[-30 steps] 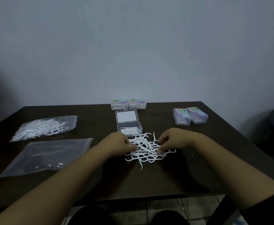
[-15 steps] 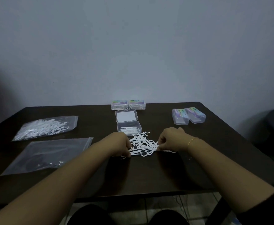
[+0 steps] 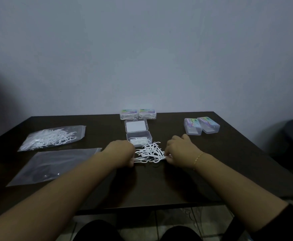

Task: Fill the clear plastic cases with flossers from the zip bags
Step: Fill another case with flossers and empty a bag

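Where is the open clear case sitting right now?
In the head view, the open case sits mid-table, just beyond the loose flosser pile, with two closed cases directly behind its flipped-back lid.

Dark wood-look desk [image 3: 159,185], smooth with a low sheen. White, matt plastic flossers [image 3: 150,153] in a loose pile. Open case [image 3: 138,136] of clear, glossy rigid plastic. Two zip bags, one full [image 3: 51,137] and one flat [image 3: 55,166], of thin, shiny transparent film. Painted wall [image 3: 142,58], matt. Thin gold-coloured metal bracelet [image 3: 198,158].
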The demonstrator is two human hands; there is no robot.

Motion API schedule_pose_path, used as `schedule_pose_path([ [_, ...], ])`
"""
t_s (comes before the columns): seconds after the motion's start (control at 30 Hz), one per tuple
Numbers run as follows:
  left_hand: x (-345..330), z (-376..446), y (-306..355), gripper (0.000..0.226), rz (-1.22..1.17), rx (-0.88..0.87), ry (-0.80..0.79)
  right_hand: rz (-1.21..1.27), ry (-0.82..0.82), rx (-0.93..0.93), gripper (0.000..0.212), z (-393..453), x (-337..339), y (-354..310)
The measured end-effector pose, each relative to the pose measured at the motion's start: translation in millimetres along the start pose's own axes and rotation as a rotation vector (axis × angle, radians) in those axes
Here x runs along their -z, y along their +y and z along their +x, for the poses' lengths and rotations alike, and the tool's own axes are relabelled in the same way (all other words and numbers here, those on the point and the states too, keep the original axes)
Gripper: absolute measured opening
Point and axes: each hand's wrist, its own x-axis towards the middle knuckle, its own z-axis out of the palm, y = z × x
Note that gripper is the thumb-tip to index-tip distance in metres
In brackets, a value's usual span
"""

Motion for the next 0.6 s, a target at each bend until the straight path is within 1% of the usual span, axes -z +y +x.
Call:
schedule_pose_path([
  [0.13,-2.4,-3.5,-6.6,0.021,-0.012,0.001,0.056,0.028,0.028,-0.034,0.031,-2.4,3.5,3.6],
  [0.2,-2.2,-3.2,-13.3,0.020,-0.119,0.026,0.076,0.073,0.023,-0.070,0.030,-1.2,6.9,6.8],
  [0.33,5.6,1.2,-28.5,0.015,-0.425,0.061,0.048,0.231,0.001,-0.149,0.028,2.2,16.7,12.3],
  [0.43,14.8,4.7,-39.1,0.011,-0.476,0.066,0.049,0.314,-0.023,-0.189,0.028,3.3,23.7,15.5],
  [0.6,28.2,10.3,-49.8,0.010,-0.530,0.060,0.083,0.364,-0.022,-0.227,0.030,6.6,30.3,16.6],
])
